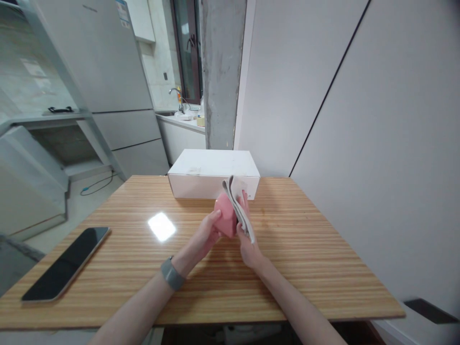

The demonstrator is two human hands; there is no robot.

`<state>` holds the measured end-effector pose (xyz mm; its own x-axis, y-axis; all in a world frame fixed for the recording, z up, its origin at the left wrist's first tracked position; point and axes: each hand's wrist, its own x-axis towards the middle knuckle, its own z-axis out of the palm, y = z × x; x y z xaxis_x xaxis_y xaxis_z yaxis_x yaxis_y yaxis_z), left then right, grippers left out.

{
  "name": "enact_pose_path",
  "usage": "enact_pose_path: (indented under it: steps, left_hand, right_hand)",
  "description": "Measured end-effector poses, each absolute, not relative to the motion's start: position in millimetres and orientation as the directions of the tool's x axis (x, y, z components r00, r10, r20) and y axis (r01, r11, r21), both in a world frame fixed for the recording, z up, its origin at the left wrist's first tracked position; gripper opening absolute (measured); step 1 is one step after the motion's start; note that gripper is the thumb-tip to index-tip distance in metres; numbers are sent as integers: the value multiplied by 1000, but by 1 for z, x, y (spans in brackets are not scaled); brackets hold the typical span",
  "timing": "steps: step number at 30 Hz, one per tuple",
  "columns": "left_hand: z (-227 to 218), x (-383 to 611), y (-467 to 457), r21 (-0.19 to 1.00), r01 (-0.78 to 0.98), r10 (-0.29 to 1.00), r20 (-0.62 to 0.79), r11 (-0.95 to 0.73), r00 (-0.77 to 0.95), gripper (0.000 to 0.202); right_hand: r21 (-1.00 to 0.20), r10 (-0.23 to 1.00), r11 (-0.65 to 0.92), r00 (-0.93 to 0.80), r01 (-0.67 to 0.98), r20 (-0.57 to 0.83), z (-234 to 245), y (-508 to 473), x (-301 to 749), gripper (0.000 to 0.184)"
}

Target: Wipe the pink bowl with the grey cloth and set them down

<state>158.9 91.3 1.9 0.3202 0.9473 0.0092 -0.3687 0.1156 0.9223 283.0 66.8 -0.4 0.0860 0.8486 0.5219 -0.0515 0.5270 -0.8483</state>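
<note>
My left hand (208,231) grips a smooth pink object (225,218) with rounded edges, thumb on its near face; its exact kind does not show. In my right hand (249,250) is a folded grey cloth (234,200), held upright at the right side of the pink object. The cloth covers part of that object and part of my right fingers. Both hands are above the middle of the wooden table (305,258). Whether the cloth presses on the pink object I cannot tell.
A closed white box (194,186) stands at the table's far edge, just beyond my hands. On the left lies a black-screened phone (68,263). A pale wall (341,143) runs along the right side. Behind are a fridge (100,62) and a sink counter (183,136).
</note>
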Motion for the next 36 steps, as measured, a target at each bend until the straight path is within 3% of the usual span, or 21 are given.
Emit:
enact_pose_path:
  steps: [4, 8, 10, 12, 14, 15, 16, 18, 21, 25, 28, 31, 33, 36]
  left_hand:
    - [-3, 154, 95, 826, -495, 921, -71, 269, 382, 56]
    - [-7, 151, 99, 775, -594, 932, 16, 216, 361, 48]
    - [-3, 151, 100, 742, -613, 917, -7, 272, 398, 49]
    - [3, 152, 99, 697, -608, 884, -79, 380, 461, 56]
    - [7, 153, 99, 652, -598, 854, -158, 467, 495, 61]
    - [8, 153, 99, 637, -594, 848, -193, 491, 494, 62]
    - [9, 154, 100, 626, -595, 846, -220, 505, 486, 61]
    - [7, 156, 101, 613, -601, 846, -247, 514, 472, 61]
    - [5, 158, 101, 615, -595, 844, -253, 517, 473, 59]
    - [0, 160, 102, 660, -555, 838, -226, 506, 497, 55]
    - [-2, 167, 103, 796, -447, 870, -191, 409, 455, 55]
    - [2, 187, 108, 932, -283, 924, -116, 228, 363, 56]
    - [8, 208, 113, 961, -244, 945, -49, 134, 324, 63]
    - [17, 244, 118, 982, -149, 944, 157, -117, 289, 85]
  right_hand:
    - [-709, 726, 687, -192, 159, 661, 7, 64, 287, 47]
    - [-629, 682, 725, -427, 281, 594, 16, 54, 296, 44]
    - [-667, 699, 693, -478, 273, 532, 17, 45, 303, 45]
    - [-808, 786, 553, -450, 206, 424, 15, 33, 314, 48]
    - [-965, 923, 259, -302, 30, 238, 10, 23, 330, 51]
    - [-990, 969, 99, -217, -103, 120, 8, 19, 341, 54]
    - [-969, 991, -34, -135, -246, 0, 6, 16, 352, 57]
    - [-869, 968, -251, -129, -427, -216, 5, 13, 379, 58]
    - [-762, 895, -447, -254, -470, -368, 7, 11, 422, 55]
    - [-751, 800, -585, -373, -307, -470, 8, 6, 460, 51]
    - [-847, 827, -526, -280, -80, -487, 8, 4, 473, 44]
    - [-931, 952, -241, -118, 272, -281, 6, 7, 484, 50]
    - [-872, 992, -73, -52, 483, -111, 2, 12, 492, 54]
    - [-761, 999, -32, 31, 648, -16, -6, 15, 500, 56]
